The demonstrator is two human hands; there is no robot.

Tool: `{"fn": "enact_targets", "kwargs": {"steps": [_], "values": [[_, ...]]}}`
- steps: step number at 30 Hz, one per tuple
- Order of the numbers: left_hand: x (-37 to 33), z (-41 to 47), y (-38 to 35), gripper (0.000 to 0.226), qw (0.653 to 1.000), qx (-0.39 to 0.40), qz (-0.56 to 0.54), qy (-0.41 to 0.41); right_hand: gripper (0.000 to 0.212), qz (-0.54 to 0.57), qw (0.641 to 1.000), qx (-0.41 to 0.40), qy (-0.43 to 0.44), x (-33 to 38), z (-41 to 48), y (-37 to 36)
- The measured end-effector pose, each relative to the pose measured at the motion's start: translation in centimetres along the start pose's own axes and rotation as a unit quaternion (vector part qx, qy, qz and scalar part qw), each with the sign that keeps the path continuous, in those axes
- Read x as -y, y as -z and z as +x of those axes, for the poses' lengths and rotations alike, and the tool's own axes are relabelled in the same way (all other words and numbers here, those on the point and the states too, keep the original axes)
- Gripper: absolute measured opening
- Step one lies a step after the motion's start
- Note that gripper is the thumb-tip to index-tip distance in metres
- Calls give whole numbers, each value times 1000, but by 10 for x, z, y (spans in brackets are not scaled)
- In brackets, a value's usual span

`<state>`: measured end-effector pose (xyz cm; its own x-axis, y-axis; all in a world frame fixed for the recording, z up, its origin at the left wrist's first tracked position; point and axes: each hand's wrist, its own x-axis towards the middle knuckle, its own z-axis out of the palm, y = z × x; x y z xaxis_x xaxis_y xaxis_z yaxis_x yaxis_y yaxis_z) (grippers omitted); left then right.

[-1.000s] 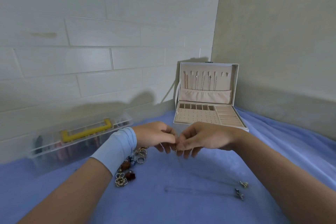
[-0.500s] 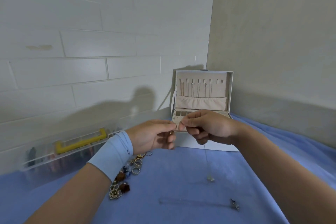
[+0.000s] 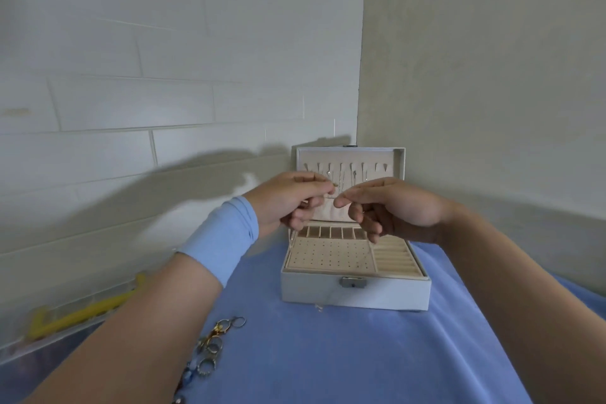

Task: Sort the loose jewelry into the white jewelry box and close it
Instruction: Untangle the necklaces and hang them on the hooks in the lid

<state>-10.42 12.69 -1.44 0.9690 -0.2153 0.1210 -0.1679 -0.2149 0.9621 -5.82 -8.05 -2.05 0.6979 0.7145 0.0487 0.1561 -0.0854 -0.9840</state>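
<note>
**Both hands pinched together before the open jewelry box**

Your left hand (image 3: 288,197) and right hand (image 3: 393,207) are raised side by side in front of the box lid, nearly touching at the fingertips; each has thumb and forefinger pinched on a fine necklace (image 3: 334,185), with the other fingers curled under; the chain is too thin to trace beyond a gold bit at your left fingertips. You wear a pale blue wristband (image 3: 223,236) on the left wrist.

The white jewelry box (image 3: 354,295) stands open on the blue cloth (image 3: 328,354) in the corner of the walls, just behind and below your hands; its lid (image 3: 351,157) is upright, with a row of hooks carrying a few thin chains above a fabric pocket; the base tray shows a row of small square cells at the back, a perforated panel in the middle and ribbed slots on the right; a metal latch (image 3: 352,282) sits on the front wall.

Loose rings (image 3: 213,348) lie heaped on the cloth beside your left forearm; a clear plastic case (image 3: 82,311) with a yellow handle lies along the left wall, its contents blurred.
</note>
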Motion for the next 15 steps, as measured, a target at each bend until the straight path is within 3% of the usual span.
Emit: {"fn": "enact_targets", "kwargs": {"steps": [4,9,15], "values": [[-8,37,-7,13,1000,-19,12,-20,23,17,999,-36,32,10,8,24],[-10,77,-19,23,980,-78,178,-38,27,-56,990,-128,31,8,22,58],[10,130,-33,25,958,-123,254,-46,21,-185,933,-307,28,-22,50,86]]}}
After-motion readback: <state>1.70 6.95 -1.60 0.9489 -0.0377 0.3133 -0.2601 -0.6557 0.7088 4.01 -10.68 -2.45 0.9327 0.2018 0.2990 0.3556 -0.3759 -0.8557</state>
